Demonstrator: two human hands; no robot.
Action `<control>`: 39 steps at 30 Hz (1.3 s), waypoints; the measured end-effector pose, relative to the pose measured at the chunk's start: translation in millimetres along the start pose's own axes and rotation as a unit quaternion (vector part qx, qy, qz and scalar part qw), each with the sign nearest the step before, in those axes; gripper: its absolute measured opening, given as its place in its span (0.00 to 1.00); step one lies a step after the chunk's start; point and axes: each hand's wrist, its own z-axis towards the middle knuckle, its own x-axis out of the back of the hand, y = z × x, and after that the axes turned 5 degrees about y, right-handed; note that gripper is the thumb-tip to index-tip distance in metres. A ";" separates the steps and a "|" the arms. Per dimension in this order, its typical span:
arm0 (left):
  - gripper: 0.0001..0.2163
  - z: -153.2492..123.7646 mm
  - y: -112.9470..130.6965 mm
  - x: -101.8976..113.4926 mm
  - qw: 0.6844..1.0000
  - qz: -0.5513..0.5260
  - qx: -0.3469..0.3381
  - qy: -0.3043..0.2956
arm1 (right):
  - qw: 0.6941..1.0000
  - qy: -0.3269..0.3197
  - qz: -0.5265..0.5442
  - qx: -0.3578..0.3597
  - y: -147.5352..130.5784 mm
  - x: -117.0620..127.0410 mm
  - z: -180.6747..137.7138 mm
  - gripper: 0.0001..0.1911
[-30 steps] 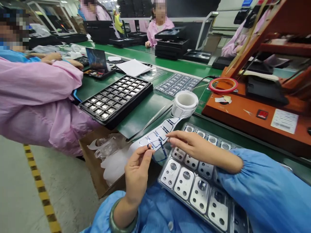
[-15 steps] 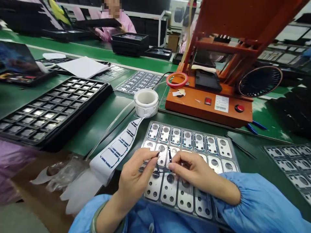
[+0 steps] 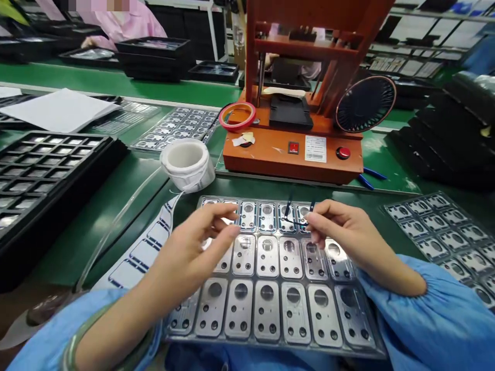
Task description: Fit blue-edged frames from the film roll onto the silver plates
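Observation:
Between the thumb and fingers of my right hand [image 3: 340, 224] is a thin dark adhesive frame [image 3: 296, 223], its narrow legs pointing up and away. My left hand [image 3: 193, 245] hovers over the left part of the tray, thumb and fingers apart, with nothing between them. Below both hands lies a clear plastic tray [image 3: 270, 348] with rows of silver metal plates [image 3: 266, 309], each with one large round hole and smaller dark ones. Several plates in the far row carry dark outlines along their edges. To the left, a strip of white backing [image 3: 145, 247] bears more dark adhesive frames.
The backing runs from a white roll [image 3: 187, 162]. An orange press [image 3: 286, 159] with a black fan [image 3: 365, 104] stands behind the tray, red tape [image 3: 237, 116] on it. A black compartment tray [image 3: 50, 170] is left, another plate tray [image 3: 444, 226] right. A co-worker in pink [image 3: 127, 23] sits opposite.
My hands have moved apart: the left has opened away from the dark frame, while the right has carried it rightward and toward the tray's far row. The camera view has turned right.

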 end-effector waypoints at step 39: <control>0.09 65.9 10.6 -155.4 0.956 0.026 0.001 -0.291 | 0.995 0.025 -0.083 -0.058 65.1 75.5 2.1 0.12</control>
